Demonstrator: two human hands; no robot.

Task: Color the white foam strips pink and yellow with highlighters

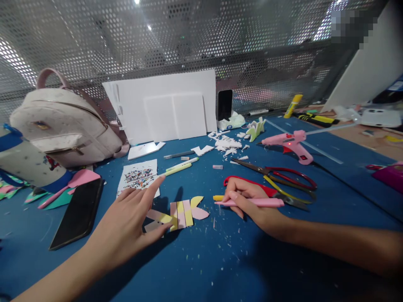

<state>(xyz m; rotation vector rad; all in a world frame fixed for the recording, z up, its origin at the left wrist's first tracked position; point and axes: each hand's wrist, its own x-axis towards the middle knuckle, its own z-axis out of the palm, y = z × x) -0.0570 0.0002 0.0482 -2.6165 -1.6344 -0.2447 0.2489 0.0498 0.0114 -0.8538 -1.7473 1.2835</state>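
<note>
A small cut-out (181, 214) with pink and yellow stripes and petal-like ends lies on the blue tabletop. My left hand (132, 218) reaches over its left side, index finger raised and thumb spread apart. The thumb tip appears to touch the striped piece; strips under the palm are partly hidden. To the right, my right hand (248, 199) is closed around a pink marker (267, 203), its tip pointing left toward the cut-out. A yellow stub (218, 198) shows beside the marker tip; I cannot tell whether the hand holds it too.
Scissors (280, 173), pliers (294, 200) and a pink glue gun (291, 144) lie right. White foam scraps (228, 144) and a yellow-green marker (178, 168) are ahead. Left are a sheet with colourful bits (153, 167), a phone (78, 212), a tumbler (34, 163) and a backpack (63, 121).
</note>
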